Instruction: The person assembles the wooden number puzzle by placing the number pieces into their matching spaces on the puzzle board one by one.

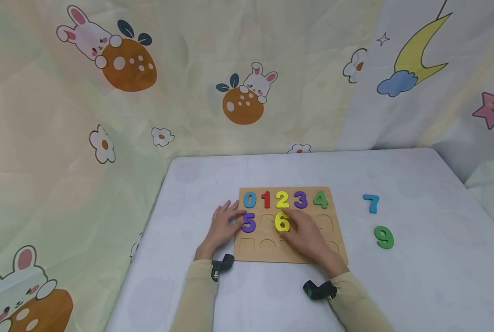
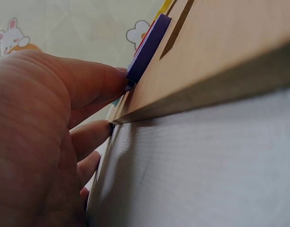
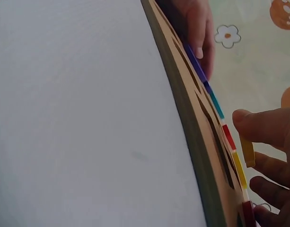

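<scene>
1. Yellow 6 (image 1: 282,222): above the board (image 1: 257,256), pinched in the right hand's (image 1: 307,234) grip.
2. Purple 5 (image 1: 249,223): on the board's left side; the left hand (image 1: 223,225) touches it, grip unclenched.
3. Apparently placed: 0 (image 1: 249,199) through 4 (image 1: 320,200), along the board's top.
4. Remaining: 6, plus 7 (image 1: 372,203) and 9 (image 1: 384,237), right of the board.

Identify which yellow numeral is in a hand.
The yellow 6, pinched by the right hand; the yellow 2 lies on the board, in its top row.
</scene>
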`<control>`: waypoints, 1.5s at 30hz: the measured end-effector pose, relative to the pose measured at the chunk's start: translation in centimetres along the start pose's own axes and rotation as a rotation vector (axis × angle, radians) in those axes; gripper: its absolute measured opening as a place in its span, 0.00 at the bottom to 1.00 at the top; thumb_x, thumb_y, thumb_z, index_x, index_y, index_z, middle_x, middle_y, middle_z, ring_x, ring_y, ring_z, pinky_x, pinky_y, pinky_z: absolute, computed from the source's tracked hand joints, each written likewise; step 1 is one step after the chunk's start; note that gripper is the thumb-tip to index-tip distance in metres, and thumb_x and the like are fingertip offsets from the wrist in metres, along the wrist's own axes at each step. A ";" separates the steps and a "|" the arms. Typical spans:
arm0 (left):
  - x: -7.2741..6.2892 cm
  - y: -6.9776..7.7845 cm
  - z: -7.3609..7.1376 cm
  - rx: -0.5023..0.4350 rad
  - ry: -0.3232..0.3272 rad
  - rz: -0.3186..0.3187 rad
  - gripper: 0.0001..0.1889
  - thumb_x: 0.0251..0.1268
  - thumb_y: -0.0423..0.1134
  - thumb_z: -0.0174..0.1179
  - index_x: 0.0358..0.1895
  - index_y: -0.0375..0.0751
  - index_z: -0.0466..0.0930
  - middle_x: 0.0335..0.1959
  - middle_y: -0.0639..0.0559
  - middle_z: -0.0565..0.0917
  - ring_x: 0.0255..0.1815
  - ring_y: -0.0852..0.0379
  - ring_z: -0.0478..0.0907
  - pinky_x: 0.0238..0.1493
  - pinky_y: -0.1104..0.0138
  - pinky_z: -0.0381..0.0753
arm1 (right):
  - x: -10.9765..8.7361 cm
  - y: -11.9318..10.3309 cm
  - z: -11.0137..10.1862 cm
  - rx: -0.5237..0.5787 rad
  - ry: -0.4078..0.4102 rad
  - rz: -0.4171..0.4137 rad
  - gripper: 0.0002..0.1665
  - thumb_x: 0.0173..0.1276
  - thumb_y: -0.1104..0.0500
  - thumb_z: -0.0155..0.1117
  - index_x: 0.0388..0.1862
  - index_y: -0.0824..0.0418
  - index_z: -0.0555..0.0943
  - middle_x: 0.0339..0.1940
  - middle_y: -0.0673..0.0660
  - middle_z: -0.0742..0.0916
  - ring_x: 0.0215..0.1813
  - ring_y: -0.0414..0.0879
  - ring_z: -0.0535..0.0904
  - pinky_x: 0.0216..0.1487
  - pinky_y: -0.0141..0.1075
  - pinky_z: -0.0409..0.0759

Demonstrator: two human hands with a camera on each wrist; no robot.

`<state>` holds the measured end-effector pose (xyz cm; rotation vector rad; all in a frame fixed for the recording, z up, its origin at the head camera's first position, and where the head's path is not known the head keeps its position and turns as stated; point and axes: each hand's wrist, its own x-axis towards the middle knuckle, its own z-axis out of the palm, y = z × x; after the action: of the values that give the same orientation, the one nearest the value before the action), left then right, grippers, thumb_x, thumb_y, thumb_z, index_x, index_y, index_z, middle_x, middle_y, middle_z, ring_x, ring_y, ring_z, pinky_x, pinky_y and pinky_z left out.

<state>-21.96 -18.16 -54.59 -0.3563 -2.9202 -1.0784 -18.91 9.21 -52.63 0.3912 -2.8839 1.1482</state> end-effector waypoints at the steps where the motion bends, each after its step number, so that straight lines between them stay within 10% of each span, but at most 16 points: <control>1: 0.0 0.0 0.0 -0.002 -0.001 -0.001 0.16 0.67 0.45 0.62 0.56 0.50 0.83 0.73 0.50 0.66 0.79 0.47 0.49 0.78 0.50 0.37 | 0.0 -0.1 0.2 0.003 -0.005 -0.001 0.40 0.58 0.56 0.75 0.69 0.55 0.71 0.65 0.55 0.78 0.67 0.53 0.72 0.67 0.51 0.72; 45: 0.2 0.2 0.0 0.026 -0.016 -0.025 0.17 0.67 0.45 0.61 0.57 0.51 0.82 0.74 0.51 0.65 0.79 0.48 0.49 0.79 0.51 0.37 | 1.5 -1.3 3.2 -0.016 0.037 -0.072 0.34 0.56 0.51 0.77 0.62 0.52 0.78 0.60 0.51 0.83 0.65 0.52 0.72 0.68 0.53 0.68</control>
<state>-22.07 -17.99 -54.50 -0.3300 -2.9572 -1.0443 -19.85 5.80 -53.93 0.4635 -2.8205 1.1094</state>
